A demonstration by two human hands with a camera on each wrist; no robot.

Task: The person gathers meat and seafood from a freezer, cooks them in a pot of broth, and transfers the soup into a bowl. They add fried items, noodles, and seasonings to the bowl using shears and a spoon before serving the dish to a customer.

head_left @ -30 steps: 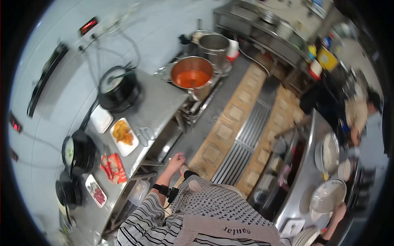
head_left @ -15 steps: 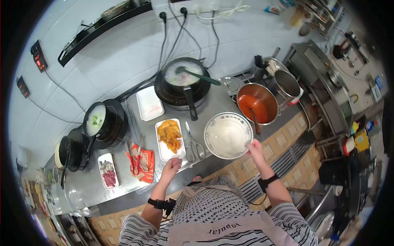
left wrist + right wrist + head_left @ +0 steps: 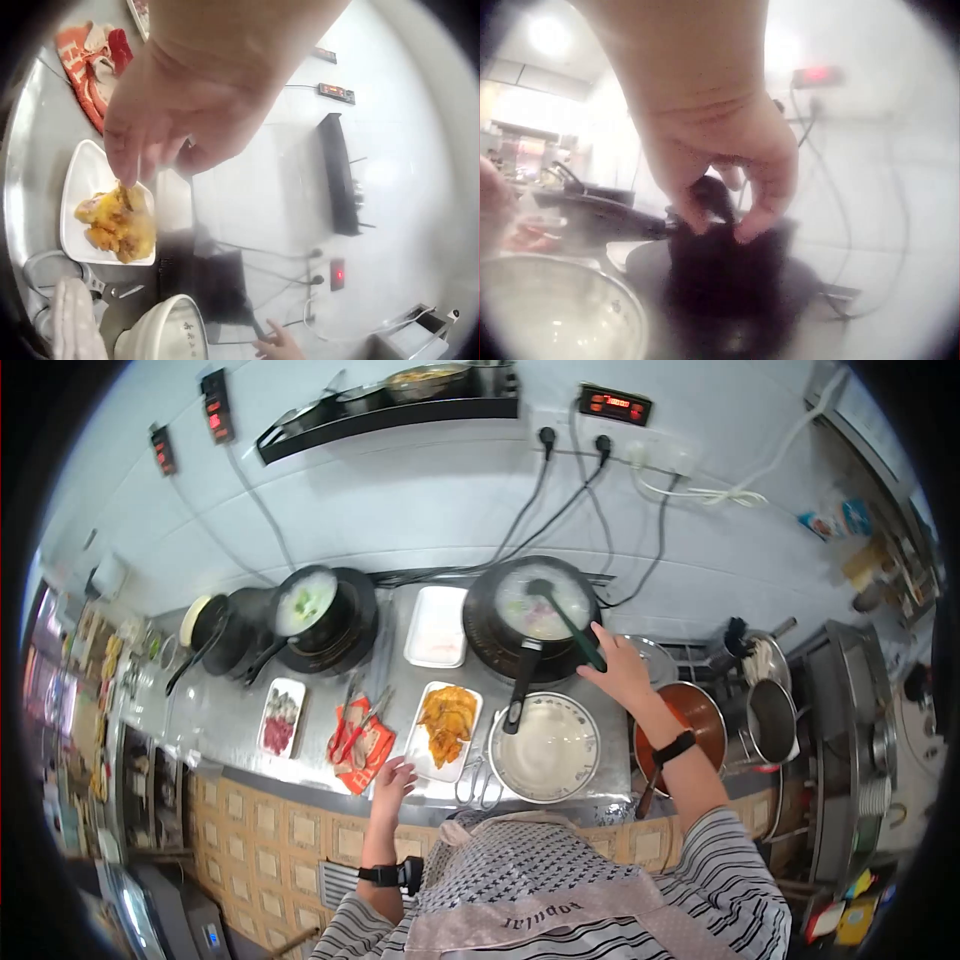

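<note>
My right hand [image 3: 622, 672] is at the end of a dark green long-handled spoon [image 3: 565, 618], thumb and fingers spread to either side of the handle. The spoon's head lies in a black pot [image 3: 530, 660] of pale, milky food on a round cooker. In the right wrist view the fingertips overlap the dark pot. A large white bowl [image 3: 545, 750] with a patterned rim stands empty on the counter in front of it. Loosely curled and holding nothing, my left hand [image 3: 393, 783] hovers at the counter edge beside a white tray [image 3: 432, 768] of orange-yellow food.
Scissors [image 3: 478, 785] lie partly beside the bowl. To the left are red tongs on an orange packet [image 3: 372, 765], a tray of meat [image 3: 280, 735] and a second pot [image 3: 310, 625]. A large pot of red soup [image 3: 705, 710] stands right, under my forearm.
My right hand came from the counter at the right with the bowl, set it on this counter and let go. It then moved up to the spoon handle. The head view turned left.
</note>
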